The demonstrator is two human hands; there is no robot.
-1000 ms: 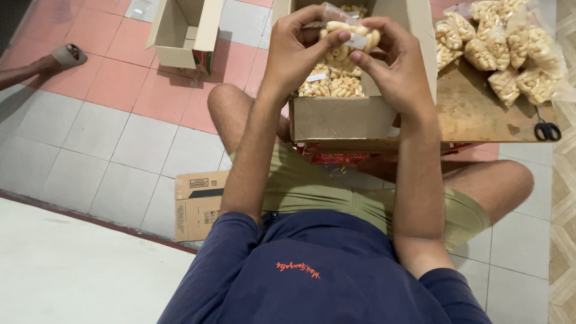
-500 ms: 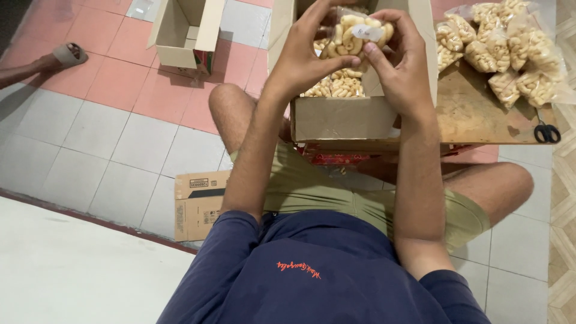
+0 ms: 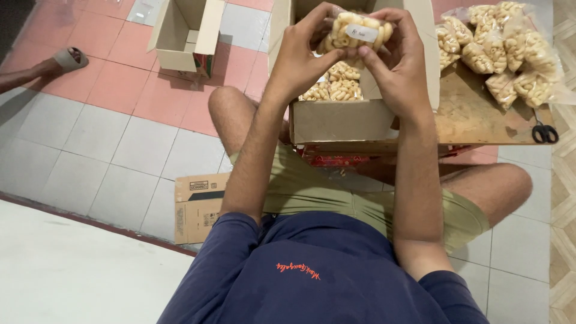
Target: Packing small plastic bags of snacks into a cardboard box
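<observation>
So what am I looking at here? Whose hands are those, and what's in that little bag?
There is no machine here, just a person. The picture comes from a camera worn on their head, looking down, so you see their own arms, shirt and legs as they sit on a tiled floor.

The left hand and right hand both hold up one small clear bag of pale puffy snacks with a white sticker on it. Right below is an open box with more of the same snacks inside.

On the right, a wooden board carries a pile of filled bags and black scissors. Another empty box stands further off, and a flat one lies by the knee. Someone else's foot in a sandal shows at the far left.
</observation>
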